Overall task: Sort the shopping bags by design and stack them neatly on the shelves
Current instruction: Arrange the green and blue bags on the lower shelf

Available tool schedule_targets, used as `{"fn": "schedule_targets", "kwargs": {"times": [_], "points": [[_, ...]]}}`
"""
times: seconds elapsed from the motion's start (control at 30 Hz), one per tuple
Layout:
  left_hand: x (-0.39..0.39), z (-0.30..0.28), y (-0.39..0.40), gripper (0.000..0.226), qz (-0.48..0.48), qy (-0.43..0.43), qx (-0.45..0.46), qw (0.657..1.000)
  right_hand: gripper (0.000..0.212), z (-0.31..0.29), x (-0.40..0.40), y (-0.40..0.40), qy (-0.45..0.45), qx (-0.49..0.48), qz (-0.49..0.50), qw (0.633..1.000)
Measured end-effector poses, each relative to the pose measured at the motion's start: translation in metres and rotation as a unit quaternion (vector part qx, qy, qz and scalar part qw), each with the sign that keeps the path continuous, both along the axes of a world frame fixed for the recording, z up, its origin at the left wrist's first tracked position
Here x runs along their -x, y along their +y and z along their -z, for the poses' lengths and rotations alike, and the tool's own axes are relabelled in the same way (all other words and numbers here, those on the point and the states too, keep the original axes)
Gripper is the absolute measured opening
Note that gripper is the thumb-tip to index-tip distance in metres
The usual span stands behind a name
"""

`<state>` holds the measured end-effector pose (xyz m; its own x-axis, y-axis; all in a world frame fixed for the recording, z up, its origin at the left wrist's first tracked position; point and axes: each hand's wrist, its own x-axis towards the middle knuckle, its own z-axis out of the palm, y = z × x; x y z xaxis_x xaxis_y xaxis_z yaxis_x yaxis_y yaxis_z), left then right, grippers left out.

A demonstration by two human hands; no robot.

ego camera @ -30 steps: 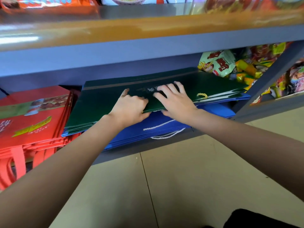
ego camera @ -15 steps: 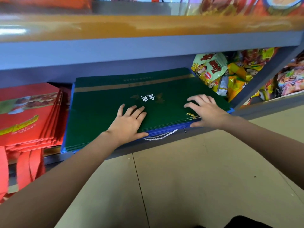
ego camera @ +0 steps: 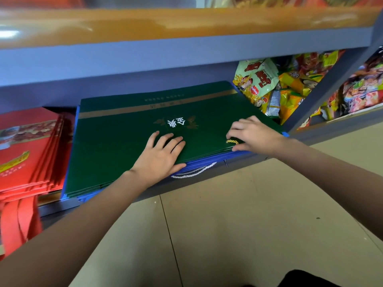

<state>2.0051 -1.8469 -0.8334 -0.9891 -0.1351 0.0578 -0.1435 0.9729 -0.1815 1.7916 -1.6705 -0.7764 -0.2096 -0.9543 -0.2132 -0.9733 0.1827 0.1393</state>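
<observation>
A stack of flat green shopping bags (ego camera: 128,141) with a gold stripe and white characters lies on the low grey shelf (ego camera: 207,179). Under it sit blue bags (ego camera: 209,159), whose white cord handle (ego camera: 194,172) hangs over the shelf edge. My left hand (ego camera: 159,160) presses flat on the green stack's front edge, fingers spread, thumb along the edge. My right hand (ego camera: 252,133) rests on the stack's right front corner, next to a gold cord handle (ego camera: 232,141), fingers slightly bent. A stack of red bags (ego camera: 27,154) lies to the left on the same shelf.
Snack packets (ego camera: 261,81) fill the shelf space right of the bags, behind a slanted grey post (ego camera: 323,92). An upper shelf board (ego camera: 165,25) overhangs the stacks. Red bag handles (ego camera: 18,222) dangle at the lower left. Beige floor tiles (ego camera: 248,224) lie below.
The green stack slid back and squared up over the blue bags, which now barely stick out. My hands moved apart, the right one to the stack's right corner.
</observation>
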Motion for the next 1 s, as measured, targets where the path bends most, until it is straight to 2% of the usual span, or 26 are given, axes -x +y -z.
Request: {"fn": "schedule_targets", "kwargs": {"times": [0.1,0.17,0.23,0.33,0.47,0.63,0.73,0.8,0.87,1.0], "points": [[0.001,0.001,-0.002,0.07,0.02,0.014,-0.029,0.999,0.05,-0.008,0.003,-0.007,0.004,-0.039,0.02,0.999],[0.002,-0.006,-0.006,0.082,-0.001,-0.031,-0.13,0.991,0.051,-0.011,0.004,-0.01,-0.039,-0.046,0.039,0.997],[0.0,-0.015,-0.016,0.091,-0.034,-0.108,-0.246,0.963,0.049,-0.011,0.002,-0.011,-0.08,-0.048,0.055,0.994],[-0.009,-0.03,-0.036,0.087,-0.052,-0.142,-0.341,0.928,0.042,-0.011,0.0,-0.009,-0.097,-0.052,0.06,0.992],[-0.027,-0.029,-0.048,0.074,-0.056,-0.142,-0.305,0.94,0.039,-0.013,-0.004,-0.011,-0.059,-0.069,0.054,0.994],[-0.035,-0.02,-0.024,0.078,-0.097,-0.124,-0.2,0.967,0.052,-0.002,-0.011,-0.007,0.085,-0.082,0.016,0.993],[-0.043,-0.012,-0.018,0.098,-0.12,-0.149,-0.144,0.971,0.088,0.007,-0.013,-0.008,0.074,-0.103,0.059,0.99],[-0.047,-0.007,-0.016,0.1,-0.132,-0.14,-0.115,0.975,0.106,0.013,-0.017,-0.014,0.064,-0.123,0.072,0.988],[-0.046,-0.006,-0.016,0.097,-0.13,-0.123,-0.11,0.978,0.11,0.015,-0.018,-0.022,0.082,-0.12,0.063,0.987],[-0.041,-0.024,-0.028,0.087,-0.106,-0.105,-0.091,0.985,0.104,0.004,-0.006,-0.023,0.103,-0.068,0.056,0.991]]}}
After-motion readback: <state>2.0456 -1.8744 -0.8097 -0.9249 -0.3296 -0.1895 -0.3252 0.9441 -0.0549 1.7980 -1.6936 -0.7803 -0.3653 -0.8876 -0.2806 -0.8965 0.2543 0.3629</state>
